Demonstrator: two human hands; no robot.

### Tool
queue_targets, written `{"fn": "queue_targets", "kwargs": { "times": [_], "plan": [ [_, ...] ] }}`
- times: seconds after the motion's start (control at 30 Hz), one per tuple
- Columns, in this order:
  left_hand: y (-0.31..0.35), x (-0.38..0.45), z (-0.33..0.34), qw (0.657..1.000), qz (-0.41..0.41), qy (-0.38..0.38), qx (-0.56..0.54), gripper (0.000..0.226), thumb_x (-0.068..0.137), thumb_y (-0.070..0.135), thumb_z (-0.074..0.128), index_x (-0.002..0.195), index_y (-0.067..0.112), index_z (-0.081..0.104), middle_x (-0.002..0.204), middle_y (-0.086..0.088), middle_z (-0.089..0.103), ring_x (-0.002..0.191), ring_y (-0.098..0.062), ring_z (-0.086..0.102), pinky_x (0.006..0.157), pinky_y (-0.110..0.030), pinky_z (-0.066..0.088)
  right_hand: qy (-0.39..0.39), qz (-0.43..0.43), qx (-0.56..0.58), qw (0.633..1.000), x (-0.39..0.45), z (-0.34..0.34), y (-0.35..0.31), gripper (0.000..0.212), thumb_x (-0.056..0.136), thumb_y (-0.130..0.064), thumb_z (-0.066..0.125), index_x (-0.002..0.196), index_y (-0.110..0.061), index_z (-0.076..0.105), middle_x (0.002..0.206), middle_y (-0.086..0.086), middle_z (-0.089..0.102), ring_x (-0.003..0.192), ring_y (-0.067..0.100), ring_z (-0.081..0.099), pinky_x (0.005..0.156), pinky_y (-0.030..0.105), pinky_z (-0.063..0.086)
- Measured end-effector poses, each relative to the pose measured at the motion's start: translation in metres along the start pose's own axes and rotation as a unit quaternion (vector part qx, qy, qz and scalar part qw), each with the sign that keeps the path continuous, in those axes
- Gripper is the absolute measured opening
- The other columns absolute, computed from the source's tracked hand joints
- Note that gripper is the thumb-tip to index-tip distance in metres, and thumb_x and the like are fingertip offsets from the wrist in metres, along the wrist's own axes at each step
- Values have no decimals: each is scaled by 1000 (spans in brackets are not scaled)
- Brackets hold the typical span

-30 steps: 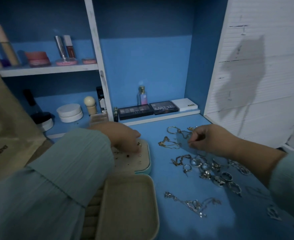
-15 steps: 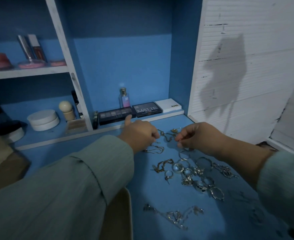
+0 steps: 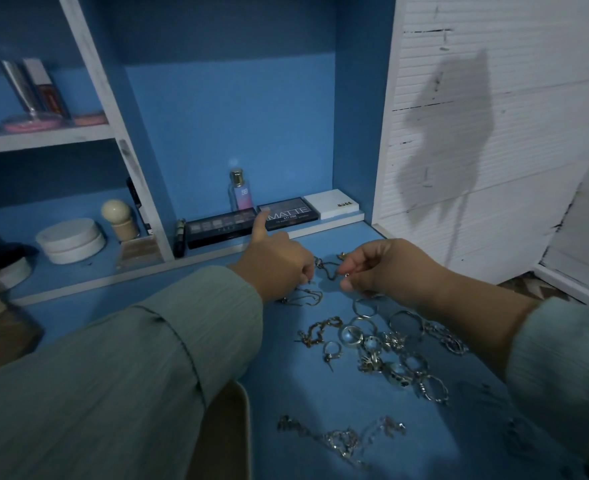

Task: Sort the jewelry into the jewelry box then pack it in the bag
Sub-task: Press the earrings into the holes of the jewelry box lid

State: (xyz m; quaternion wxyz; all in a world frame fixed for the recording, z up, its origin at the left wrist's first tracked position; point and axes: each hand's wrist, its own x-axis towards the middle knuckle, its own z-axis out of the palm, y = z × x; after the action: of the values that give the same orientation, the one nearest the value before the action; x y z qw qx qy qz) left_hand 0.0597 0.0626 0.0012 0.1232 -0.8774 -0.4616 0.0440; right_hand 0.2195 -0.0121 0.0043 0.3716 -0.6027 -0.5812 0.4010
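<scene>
Both hands, left hand [image 3: 279, 261] and right hand [image 3: 379, 268], pinched a thin chain [image 3: 329, 270] at twelve o'clock, seemingly to untangle it.

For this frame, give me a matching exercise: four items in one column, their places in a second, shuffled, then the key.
Items
1. small clear perfume bottle with gold cap
2. round white lidded jar
3. cluster of silver rings
4. silver tube and dark red tube

Places
A. upper left shelf
B. blue tabletop, below the right hand
C. behind the dark eyeshadow palettes
D. lower left cubby, beside a cream round-topped brush

Pairs: 1-C, 2-D, 3-B, 4-A
</scene>
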Motion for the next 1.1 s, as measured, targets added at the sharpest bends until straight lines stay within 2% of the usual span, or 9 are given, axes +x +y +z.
{"fn": "queue_targets", "kwargs": {
  "times": [0.13,0.33,0.43,0.53,0.63,0.73,0.9,1.0,1.1],
  "plan": [
    [1,-1,0,999,8,7,33,23,96,30,38,89,34,60,89,15,53,108,-9,44,108,-56,-12,9,11,32,999,0,-3,1,14,70,3,76,71,-9,67,56,-2,60,45,5,51,50,15,47],
    [-3,-10,1,998,-35,8,-46,25,95,35,38,95,28,62,102,12,58,113,-14,42,110,-54,-6,-2,32,85,996,-5,-5,-2,13,76,9,67,71,-2,66,48,0,62,40,6,52,48,14,50],
    [-12,-21,-5,992,-60,5,-109,19,94,34,41,90,31,58,97,16,54,112,-13,40,110,-52,-4,-7,33,76,997,-7,0,-6,15,79,9,65,74,-5,67,47,-3,62,41,5,53,48,13,50],
    [-29,-39,-8,980,-99,33,-169,16,91,31,42,84,31,57,95,18,58,107,-12,44,111,-48,8,-7,21,79,997,-9,10,-13,18,81,8,63,73,-8,66,50,-3,62,42,4,54,50,13,50],
    [-51,-65,-16,977,-111,39,-177,14,92,35,43,86,35,56,94,19,56,97,-9,50,94,-32,30,-19,9,96,995,-13,25,-25,22,82,8,61,70,-10,65,56,0,63,47,6,55,52,13,51],
    [-74,-92,-15,964,-132,35,-230,11,94,35,45,93,30,54,84,17,52,77,-3,48,62,-15,32,-44,-5,100,994,-19,45,-37,22,82,8,61,71,-10,65,50,-4,62,43,4,54,49,13,49],
    [-99,-130,3,924,-197,28,-327,16,94,28,46,78,31,47,82,14,50,75,-5,47,62,-23,36,-71,-24,90,993,-30,84,-54,19,79,9,64,72,-8,64,53,0,62,38,2,51,48,12,48],
    [-102,-146,12,912,-229,28,-340,11,95,30,44,84,30,47,82,14,49,70,-2,45,55,-21,34,-70,-41,64,995,-36,102,-63,18,77,6,69,70,-11,65,47,-7,60,37,-1,49,47,11,46],
    [-102,-153,21,914,-231,26,-333,7,96,30,43,90,29,47,83,14,48,73,-4,46,58,-22,35,-62,-59,13,996,-38,113,-68,19,76,2,71,66,-14,67,46,-11,60,40,-4,50,44,8,43]
  ]
}}
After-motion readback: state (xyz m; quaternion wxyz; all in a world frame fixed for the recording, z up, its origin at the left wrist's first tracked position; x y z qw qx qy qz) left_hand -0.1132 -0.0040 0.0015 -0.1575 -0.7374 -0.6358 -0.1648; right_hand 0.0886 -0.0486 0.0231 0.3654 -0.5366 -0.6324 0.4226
